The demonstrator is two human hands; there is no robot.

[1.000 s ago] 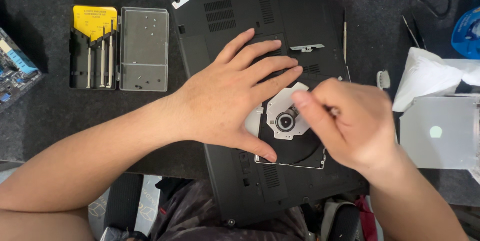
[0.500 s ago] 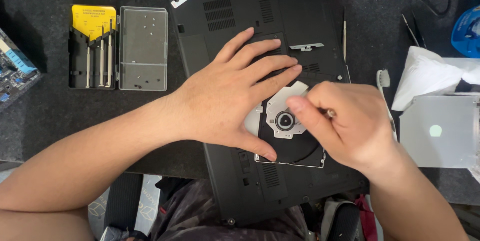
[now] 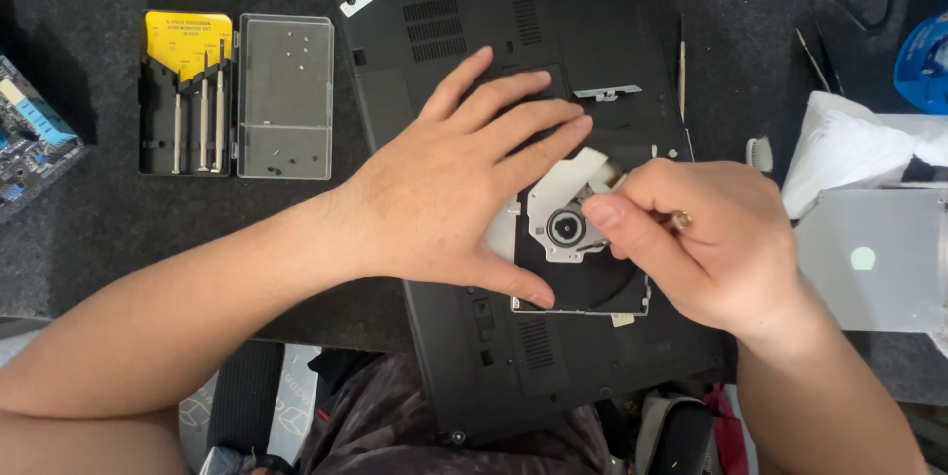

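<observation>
A black laptop (image 3: pixel 513 31) lies upside down on the dark table. Its optical drive tray (image 3: pixel 568 223), grey metal with a round hub, rests on the laptop's underside. My left hand (image 3: pixel 464 189) lies flat on the laptop, fingers spread, with the thumb at the tray's front edge. My right hand (image 3: pixel 706 243) is closed around a small screwdriver (image 3: pixel 681 221); only its metal end shows between the fingers. The tool's tip points toward the tray and is hidden by the fingers.
A yellow-and-black precision screwdriver set (image 3: pixel 186 90) and its clear lid (image 3: pixel 286 95) with small screws lie at left. A circuit board (image 3: pixel 25 134) is at the far left. A white cloth (image 3: pixel 854 144), a grey flat device (image 3: pixel 874 258) and a thin tool (image 3: pixel 681 65) lie at right.
My right hand has shifted slightly left along the drive tray with the screwdriver. My left hand has stayed flat on the laptop.
</observation>
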